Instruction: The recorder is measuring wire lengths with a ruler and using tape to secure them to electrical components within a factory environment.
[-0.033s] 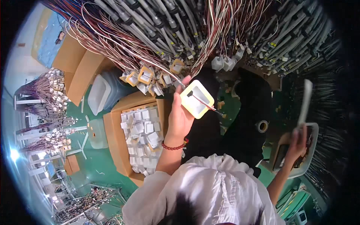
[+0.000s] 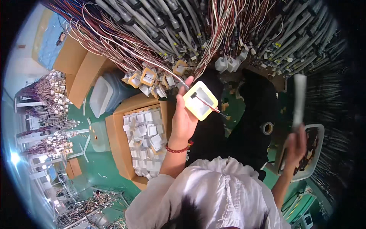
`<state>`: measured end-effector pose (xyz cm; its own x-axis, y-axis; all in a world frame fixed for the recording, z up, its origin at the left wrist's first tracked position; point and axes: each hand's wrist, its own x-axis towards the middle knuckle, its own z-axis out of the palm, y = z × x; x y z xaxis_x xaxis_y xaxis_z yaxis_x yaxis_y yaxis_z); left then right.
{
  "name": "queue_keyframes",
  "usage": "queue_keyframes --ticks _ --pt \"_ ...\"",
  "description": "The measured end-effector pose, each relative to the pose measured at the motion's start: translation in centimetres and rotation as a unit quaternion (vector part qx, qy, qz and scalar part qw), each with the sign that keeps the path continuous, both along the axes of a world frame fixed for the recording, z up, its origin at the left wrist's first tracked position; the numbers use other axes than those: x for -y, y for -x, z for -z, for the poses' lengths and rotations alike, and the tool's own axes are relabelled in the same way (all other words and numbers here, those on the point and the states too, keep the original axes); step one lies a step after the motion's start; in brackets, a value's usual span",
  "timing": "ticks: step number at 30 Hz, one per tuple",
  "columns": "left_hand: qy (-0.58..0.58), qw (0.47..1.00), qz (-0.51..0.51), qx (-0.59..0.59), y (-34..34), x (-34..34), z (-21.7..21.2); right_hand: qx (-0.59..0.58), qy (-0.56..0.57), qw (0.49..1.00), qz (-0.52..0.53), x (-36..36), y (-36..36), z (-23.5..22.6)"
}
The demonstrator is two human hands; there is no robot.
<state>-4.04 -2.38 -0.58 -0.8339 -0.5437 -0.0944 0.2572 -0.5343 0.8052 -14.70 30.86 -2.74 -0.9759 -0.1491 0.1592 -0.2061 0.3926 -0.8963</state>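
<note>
Only 1 view is given, a wide fisheye camera worn on the person's head, the left of 2 set side by side. It looks steeply down past the white-clad shoulders, which fill the lower middle, with the forearms rising from there. The left hand (image 2: 183, 118) sits near the centre, close to the lens; the right hand (image 2: 295, 147) lies toward the right rim. Hanging wire bundles (image 2: 160, 34) span the top, and the green floor (image 2: 99, 168) curves off at lower left, edges bending toward the black rim.

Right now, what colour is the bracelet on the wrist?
Red beads: the bracelet shows best in the head view.
</note>
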Motion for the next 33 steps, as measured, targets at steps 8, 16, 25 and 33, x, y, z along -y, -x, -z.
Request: queue_keyframes --ticks 8,16,25,33 --pt "-0.025 0.999 0.031 -0.015 -0.5 0.6 0.0 0.065 -0.019 0.944 -0.322 11.5 -6.0 -5.3" --pt "-0.038 0.998 0.035 -0.047 -0.9 0.3 -0.4 0.046 -0.016 0.942 -0.332 12.1 -6.4 -4.7" --pt "0.011 0.998 0.033 -0.048 -0.9 -0.3 -1.1 0.059 -0.001 0.941 -0.334 12.3 -6.4 -3.9" --pt "0.076 0.997 -0.022 0.022 -0.7 -1.1 -1.7 0.062 0.021 0.939 -0.337 12.3 -6.5 -3.4"
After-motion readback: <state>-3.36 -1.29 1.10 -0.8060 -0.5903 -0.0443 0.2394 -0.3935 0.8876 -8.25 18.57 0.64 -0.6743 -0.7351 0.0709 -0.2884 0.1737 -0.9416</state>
